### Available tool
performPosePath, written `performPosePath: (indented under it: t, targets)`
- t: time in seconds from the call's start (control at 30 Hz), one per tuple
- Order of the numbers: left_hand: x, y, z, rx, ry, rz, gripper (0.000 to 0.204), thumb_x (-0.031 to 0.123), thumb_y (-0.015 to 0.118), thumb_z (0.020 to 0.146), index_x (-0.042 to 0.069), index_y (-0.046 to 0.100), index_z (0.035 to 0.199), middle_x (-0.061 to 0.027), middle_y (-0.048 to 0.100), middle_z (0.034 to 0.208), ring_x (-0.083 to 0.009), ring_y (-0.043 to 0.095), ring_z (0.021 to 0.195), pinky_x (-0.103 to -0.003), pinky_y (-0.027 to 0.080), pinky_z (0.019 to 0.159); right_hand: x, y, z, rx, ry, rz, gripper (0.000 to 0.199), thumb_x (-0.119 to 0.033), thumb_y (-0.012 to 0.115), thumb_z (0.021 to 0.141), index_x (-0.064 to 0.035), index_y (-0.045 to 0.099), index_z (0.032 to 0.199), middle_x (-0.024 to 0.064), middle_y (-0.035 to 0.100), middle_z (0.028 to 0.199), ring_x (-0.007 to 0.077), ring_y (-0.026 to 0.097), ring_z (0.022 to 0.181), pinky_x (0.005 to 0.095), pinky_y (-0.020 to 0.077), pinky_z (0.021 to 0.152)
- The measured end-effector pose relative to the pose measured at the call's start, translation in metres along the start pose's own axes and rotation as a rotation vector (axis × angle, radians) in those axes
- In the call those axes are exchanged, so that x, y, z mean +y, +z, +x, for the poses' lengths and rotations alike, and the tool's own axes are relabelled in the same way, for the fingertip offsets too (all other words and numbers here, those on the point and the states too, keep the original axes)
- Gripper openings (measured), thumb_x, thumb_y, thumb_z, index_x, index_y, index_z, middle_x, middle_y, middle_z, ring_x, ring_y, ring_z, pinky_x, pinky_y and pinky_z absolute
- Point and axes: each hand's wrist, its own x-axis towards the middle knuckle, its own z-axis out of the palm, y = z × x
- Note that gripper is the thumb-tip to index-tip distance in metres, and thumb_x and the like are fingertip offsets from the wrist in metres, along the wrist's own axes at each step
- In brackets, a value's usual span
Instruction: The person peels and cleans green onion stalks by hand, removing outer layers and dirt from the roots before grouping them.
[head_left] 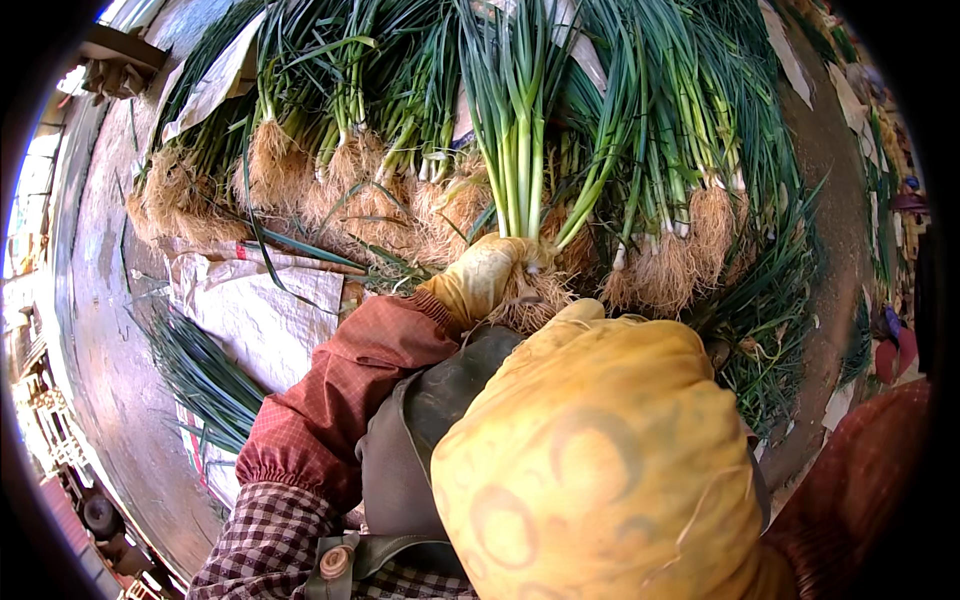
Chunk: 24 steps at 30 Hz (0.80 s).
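My left hand (pixel 478 278), in a yellow glove, is closed round the lower white stems of several green onions (pixel 520 170). Their green leaves stand upward, away from me, and the tan roots (pixel 532 300) hang out beside the glove. Very close to the camera, my right hand (pixel 600 460) fills the lower middle. It also wears a yellow glove, stained with ring-shaped marks. Its tip reaches near those roots; most of its fingers are hidden behind the glove's back, so I cannot see whether they hold anything.
Bundles of green onions with bushy roots (pixel 275 170) lie in a row across the far side. More bundles (pixel 710 230) lie at the right. A white sack (pixel 270 310) lies at the left, beside loose green leaves (pixel 205 370). Dark cloth covers my lap (pixel 400 450).
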Motion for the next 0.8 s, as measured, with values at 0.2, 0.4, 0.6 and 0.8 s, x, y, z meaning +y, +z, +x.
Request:
performPosePath:
  t: [0.2, 0.4, 0.6, 0.8]
  targets:
    - [-0.001, -0.003, -0.004, -0.015, 0.056, 0.015, 0.024, 0.005, 0.057, 0.074, -0.006, 0.059, 0.095, -0.0056, 0.053, 0.069, -0.0154, 0.051, 0.049, -0.026, 0.049, 0.039, 0.000, -0.006, -0.004, -0.134, 0.043, -0.010, 0.014, -0.014, 0.054, 0.074, -0.0064, 0.056, 0.063, 0.0088, 0.054, 0.054, 0.0212, 0.057, 0.049, 0.0366, 0.0442, 0.046]
    - [0.007, -0.005, -0.025, 0.002, 0.079, 0.052, 0.025, 0.008, 0.062, 0.076, -0.004, 0.060, 0.099, -0.0070, 0.059, 0.075, -0.0136, 0.052, 0.047, -0.021, 0.046, 0.040, 0.062, 0.024, -0.030, -0.283, 0.073, 0.591, 0.018, -0.021, 0.054, 0.081, -0.0062, 0.061, 0.072, 0.0073, 0.056, 0.056, 0.0214, 0.058, 0.050, 0.0347, 0.0459, 0.049]
    - [0.004, 0.011, -0.008, -0.056, 0.078, 0.020, 0.021, 0.007, 0.063, 0.078, -0.004, 0.059, 0.094, -0.0066, 0.060, 0.071, -0.0114, 0.052, 0.043, -0.020, 0.044, 0.036, 0.100, 0.257, -0.020, 0.156, 1.076, 1.895, 0.036, -0.028, 0.055, 0.089, -0.0056, 0.055, 0.118, 0.0038, 0.063, 0.090, 0.0079, 0.053, 0.063, 0.0197, 0.0451, 0.056]
    - [0.004, 0.005, -0.013, 0.230, 0.217, -0.038, 0.017, 0.004, 0.064, 0.073, -0.006, 0.060, 0.087, -0.0078, 0.059, 0.068, -0.0143, 0.049, 0.040, -0.023, 0.042, 0.036, 0.063, 0.296, 0.020, 0.865, 0.946, 2.518, 0.012, -0.010, 0.058, 0.086, -0.0032, 0.061, 0.095, -0.0004, 0.057, 0.077, 0.0046, 0.046, 0.059, 0.0164, 0.0366, 0.050]
